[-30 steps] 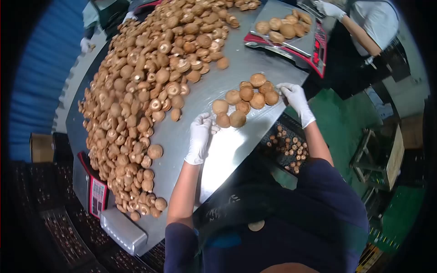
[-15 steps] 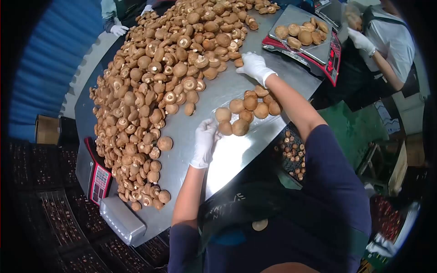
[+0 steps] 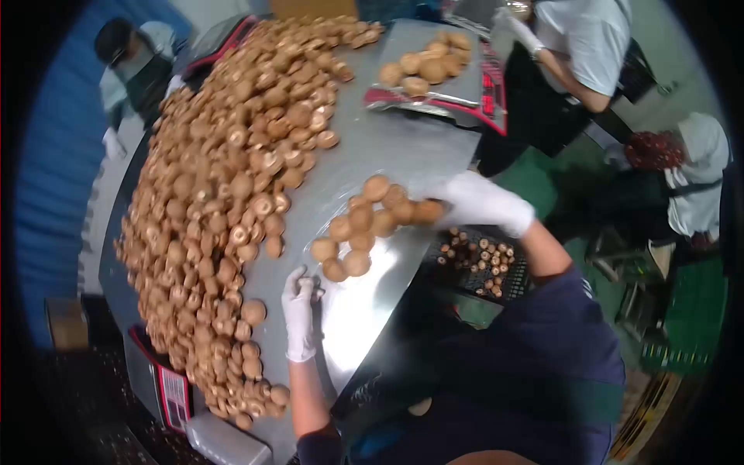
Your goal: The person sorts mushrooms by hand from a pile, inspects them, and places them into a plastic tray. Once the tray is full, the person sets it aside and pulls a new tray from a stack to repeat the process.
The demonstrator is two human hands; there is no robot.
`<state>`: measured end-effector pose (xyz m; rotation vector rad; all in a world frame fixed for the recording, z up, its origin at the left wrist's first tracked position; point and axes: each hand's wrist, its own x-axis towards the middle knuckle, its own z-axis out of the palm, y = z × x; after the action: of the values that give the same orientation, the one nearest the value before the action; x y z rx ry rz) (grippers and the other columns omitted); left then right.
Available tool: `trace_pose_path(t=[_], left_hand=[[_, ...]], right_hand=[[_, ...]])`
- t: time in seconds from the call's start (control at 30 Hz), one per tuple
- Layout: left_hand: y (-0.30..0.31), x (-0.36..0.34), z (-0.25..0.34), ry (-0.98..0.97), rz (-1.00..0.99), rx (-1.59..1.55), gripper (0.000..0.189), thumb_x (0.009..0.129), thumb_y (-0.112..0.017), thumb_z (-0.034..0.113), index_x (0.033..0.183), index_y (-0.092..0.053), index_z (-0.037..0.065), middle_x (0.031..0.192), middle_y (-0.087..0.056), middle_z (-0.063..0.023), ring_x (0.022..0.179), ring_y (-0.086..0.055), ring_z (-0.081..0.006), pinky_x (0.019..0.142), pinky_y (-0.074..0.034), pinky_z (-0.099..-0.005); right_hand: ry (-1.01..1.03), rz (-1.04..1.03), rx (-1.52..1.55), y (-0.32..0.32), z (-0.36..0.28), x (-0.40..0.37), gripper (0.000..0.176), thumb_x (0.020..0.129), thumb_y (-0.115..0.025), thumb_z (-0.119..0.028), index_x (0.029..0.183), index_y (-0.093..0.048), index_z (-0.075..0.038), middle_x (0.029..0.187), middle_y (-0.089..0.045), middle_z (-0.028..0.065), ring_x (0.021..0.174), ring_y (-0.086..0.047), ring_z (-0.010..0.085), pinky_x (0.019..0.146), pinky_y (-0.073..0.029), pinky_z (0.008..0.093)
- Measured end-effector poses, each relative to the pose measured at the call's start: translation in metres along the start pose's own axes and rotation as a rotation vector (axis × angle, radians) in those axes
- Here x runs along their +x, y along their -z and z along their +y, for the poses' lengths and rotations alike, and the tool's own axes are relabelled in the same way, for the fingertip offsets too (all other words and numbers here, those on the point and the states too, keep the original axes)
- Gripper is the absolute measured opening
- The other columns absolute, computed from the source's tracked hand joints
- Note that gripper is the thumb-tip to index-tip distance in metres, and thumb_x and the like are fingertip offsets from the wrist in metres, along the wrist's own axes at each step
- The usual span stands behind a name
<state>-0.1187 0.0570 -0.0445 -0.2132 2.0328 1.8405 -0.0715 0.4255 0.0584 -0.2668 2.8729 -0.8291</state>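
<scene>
Head view: mushroom (image 3: 427,211) touching right grip (image 3: 478,203).

counter (image 3: 353,159): smooth grey metal, glossy glare just beside your left grip (image 3: 299,314) | gloves on both your grips: thin, white, matt | mushroom caps (image 3: 361,218) by your right grip (image 3: 473,203): matt brown | crate (image 3: 515,284) below it: dark, plastic-looking, openwork

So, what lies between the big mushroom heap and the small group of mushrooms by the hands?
Only a bare strip of metal tabletop shows between the heap and the small group, as seen in the head view.
</scene>
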Motion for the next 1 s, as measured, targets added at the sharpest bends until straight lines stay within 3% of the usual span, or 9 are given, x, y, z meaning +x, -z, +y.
trace_pose_path(t=[0.03,0.17,0.33,0.37,0.57,0.63,0.7,0.8,1.0], left_hand=[[-0.001,-0.007,0.001,0.001,-0.022,-0.227,0.033,0.096,-0.053,0.007,0.126,-0.049,-0.006,0.086,-0.057,-0.0004,0.073,-0.054,-0.0069,0.064,-0.044,-0.0192],[0.006,0.003,-0.006,-0.020,-0.070,0.045,0.033,0.096,-0.054,0.012,0.126,-0.051,-0.003,0.093,-0.063,-0.0044,0.074,-0.057,-0.0091,0.071,-0.047,-0.0226],[-0.005,0.001,-0.003,-0.021,-0.051,0.025,0.032,0.097,-0.054,0.011,0.126,-0.051,-0.002,0.092,-0.063,-0.0022,0.078,-0.056,-0.0087,0.072,-0.046,-0.0221],[-0.004,-0.002,-0.003,-0.021,-0.041,0.023,0.032,0.097,-0.054,0.011,0.126,-0.051,-0.002,0.092,-0.063,-0.0022,0.078,-0.056,-0.0087,0.072,-0.046,-0.0221],[0.013,-0.023,0.002,-0.075,0.071,0.060,0.031,0.095,-0.055,0.009,0.124,-0.054,-0.001,0.095,-0.063,-0.0021,0.079,-0.056,-0.0083,0.075,-0.045,-0.0221],[0.022,-0.028,0.000,-0.074,0.092,0.059,0.031,0.095,-0.055,0.008,0.124,-0.054,-0.001,0.097,-0.063,-0.0022,0.080,-0.056,-0.0083,0.076,-0.045,-0.0216],[0.026,-0.034,-0.003,-0.061,0.142,0.005,0.031,0.094,-0.055,0.008,0.124,-0.054,-0.001,0.097,-0.063,-0.0020,0.081,-0.056,-0.0082,0.076,-0.045,-0.0211],[0.031,-0.032,-0.014,-0.074,0.152,-0.009,0.030,0.094,-0.054,0.006,0.123,-0.055,-0.002,0.097,-0.063,-0.0015,0.082,-0.056,-0.0077,0.076,-0.044,-0.0200],[0.020,-0.038,0.012,-0.104,0.121,-0.145,0.028,0.095,-0.053,0.002,0.121,-0.055,-0.007,0.098,-0.061,-0.0023,0.090,-0.056,-0.0090,0.083,-0.045,-0.0207]], right_hand=[[0.126,-0.028,-0.058,0.007,0.009,-0.018,0.048,0.071,-0.072,-0.035,0.110,-0.066,-0.006,0.097,-0.065,0.0194,0.087,-0.063,0.0358,0.079,-0.049,0.0405],[0.096,0.009,0.043,0.018,0.008,-0.011,0.054,0.074,-0.074,-0.037,0.114,-0.062,-0.002,0.101,-0.065,0.0156,0.093,-0.062,0.0338,0.084,-0.048,0.0389],[0.089,0.244,0.251,-0.037,0.032,0.127,0.038,0.084,-0.066,-0.024,0.115,-0.062,0.000,0.111,-0.064,0.0134,0.101,-0.062,0.0234,0.089,-0.048,0.0334],[0.110,0.321,0.177,-0.048,0.036,0.160,0.045,0.080,-0.067,-0.033,0.116,-0.063,-0.005,0.113,-0.064,0.0155,0.107,-0.060,0.0310,0.094,-0.046,0.0372],[0.048,0.297,-0.356,-0.085,0.052,0.269,0.048,0.074,-0.070,-0.028,0.117,-0.062,-0.008,0.112,-0.061,0.0134,0.102,-0.061,0.0321,0.088,-0.049,0.0405],[-0.109,0.168,-0.016,-0.075,0.054,0.275,0.048,0.079,-0.069,-0.022,0.122,-0.059,-0.004,0.113,-0.065,0.0152,0.092,-0.066,0.0297,0.082,-0.051,0.0373],[-0.052,0.065,0.882,-0.071,0.048,0.254,0.048,0.087,-0.064,-0.020,0.132,-0.053,-0.004,0.114,-0.065,0.0106,0.087,-0.067,0.0214,0.079,-0.052,0.0313],[0.028,0.016,1.198,-0.045,0.023,0.205,0.050,0.092,-0.061,-0.020,0.137,-0.047,-0.003,0.107,-0.064,0.0085,0.083,-0.064,0.0120,0.076,-0.052,0.0239],[0.099,0.139,1.384,0.009,0.008,0.114,0.051,0.091,-0.061,-0.015,0.139,-0.045,-0.008,0.118,-0.059,0.0074,0.087,-0.063,0.0115,0.079,-0.050,0.0219]])
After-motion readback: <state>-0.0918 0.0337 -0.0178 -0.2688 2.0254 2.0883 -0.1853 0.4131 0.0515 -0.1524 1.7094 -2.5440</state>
